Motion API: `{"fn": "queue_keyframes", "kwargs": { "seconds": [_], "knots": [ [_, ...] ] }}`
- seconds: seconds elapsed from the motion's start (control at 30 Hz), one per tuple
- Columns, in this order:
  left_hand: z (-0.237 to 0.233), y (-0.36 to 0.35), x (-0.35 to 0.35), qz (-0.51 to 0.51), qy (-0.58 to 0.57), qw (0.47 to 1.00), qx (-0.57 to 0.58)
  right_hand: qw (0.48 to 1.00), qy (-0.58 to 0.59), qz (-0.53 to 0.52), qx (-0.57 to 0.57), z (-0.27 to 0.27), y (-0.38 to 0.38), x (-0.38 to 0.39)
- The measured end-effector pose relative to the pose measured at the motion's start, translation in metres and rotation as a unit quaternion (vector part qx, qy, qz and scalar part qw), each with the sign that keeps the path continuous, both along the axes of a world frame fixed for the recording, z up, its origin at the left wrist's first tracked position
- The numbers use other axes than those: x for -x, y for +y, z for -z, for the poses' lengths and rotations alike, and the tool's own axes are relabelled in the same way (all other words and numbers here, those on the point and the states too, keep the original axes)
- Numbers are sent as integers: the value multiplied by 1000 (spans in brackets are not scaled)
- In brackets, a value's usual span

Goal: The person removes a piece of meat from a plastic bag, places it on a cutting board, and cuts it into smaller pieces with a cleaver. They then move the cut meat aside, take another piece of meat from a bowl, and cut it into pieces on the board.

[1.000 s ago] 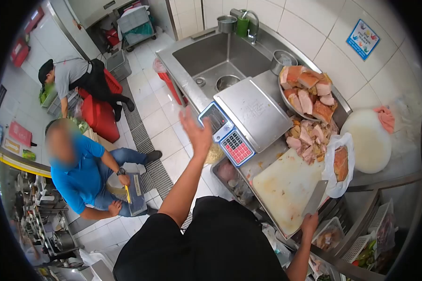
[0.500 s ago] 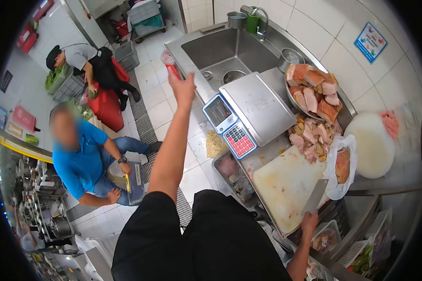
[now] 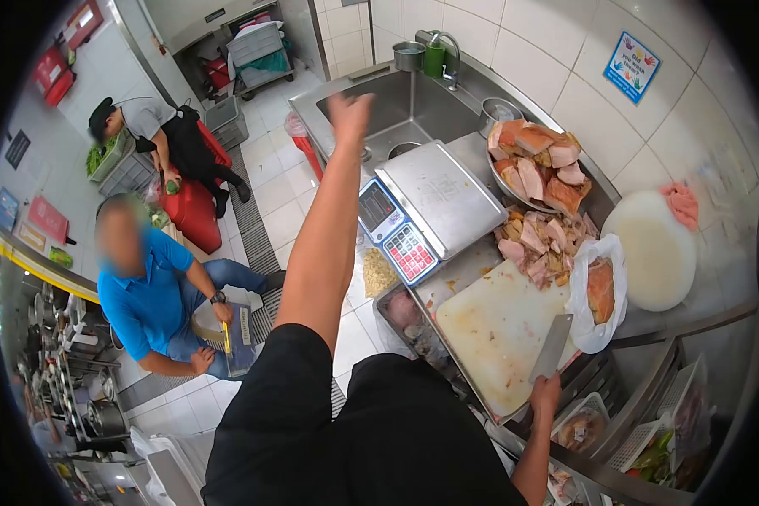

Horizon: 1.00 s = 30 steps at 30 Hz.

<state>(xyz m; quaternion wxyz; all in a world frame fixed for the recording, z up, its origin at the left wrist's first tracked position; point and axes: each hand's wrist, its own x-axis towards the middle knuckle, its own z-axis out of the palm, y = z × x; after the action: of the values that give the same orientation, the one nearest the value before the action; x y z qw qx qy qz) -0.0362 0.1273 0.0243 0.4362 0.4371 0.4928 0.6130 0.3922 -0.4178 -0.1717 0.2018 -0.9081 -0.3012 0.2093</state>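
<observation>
My left hand (image 3: pixel 350 118) is stretched out in the air in front of the sink, slightly blurred, with its fingers apart and nothing visible in it. My right hand (image 3: pixel 546 393) grips the handle of a cleaver (image 3: pixel 553 347), whose broad blade lies over the near right part of a stained white cutting board (image 3: pixel 497 325). Chopped pieces of meat (image 3: pixel 535 244) are heaped at the board's far edge. Beyond them, a metal bowl is piled with larger meat chunks (image 3: pixel 538 164). A white plastic bag (image 3: pixel 594 325) with a piece of meat in it lies right of the blade.
A digital scale (image 3: pixel 447 198) stands between the board and the steel sink (image 3: pixel 409 105). A round white board (image 3: pixel 652 253) leans at the wall. One person in a blue shirt (image 3: pixel 148 287) sits to the left; another person (image 3: pixel 164 139) bends over crates. Baskets (image 3: pixel 582 422) sit below the counter.
My left hand has moved right and up, from beside the sink to in front of its basin. My right hand keeps hold of the cleaver over the board. The view has shifted slightly.
</observation>
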Motion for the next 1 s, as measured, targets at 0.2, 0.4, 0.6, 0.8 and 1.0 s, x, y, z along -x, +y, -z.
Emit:
{"fn": "queue_keyframes", "kwargs": {
  "seconds": [0.2,0.4,0.6,0.8,1.0],
  "knots": [
    [-71,-83,-83,93,527,840,-93,996,-33,-35,-69,26,-7,-15],
    [-50,-139,-87,-67,571,814,-85,998,-9,-2,-64,20,-8,-9],
    [40,-120,-11,-154,387,909,-25,1000,-8,4,17,-9,0,4],
    [54,-119,15,-205,467,855,98,997,16,-28,-76,2,-6,-5],
    [54,-76,76,-154,91,974,141,996,-6,-48,-80,34,-7,-27]
  ]
}}
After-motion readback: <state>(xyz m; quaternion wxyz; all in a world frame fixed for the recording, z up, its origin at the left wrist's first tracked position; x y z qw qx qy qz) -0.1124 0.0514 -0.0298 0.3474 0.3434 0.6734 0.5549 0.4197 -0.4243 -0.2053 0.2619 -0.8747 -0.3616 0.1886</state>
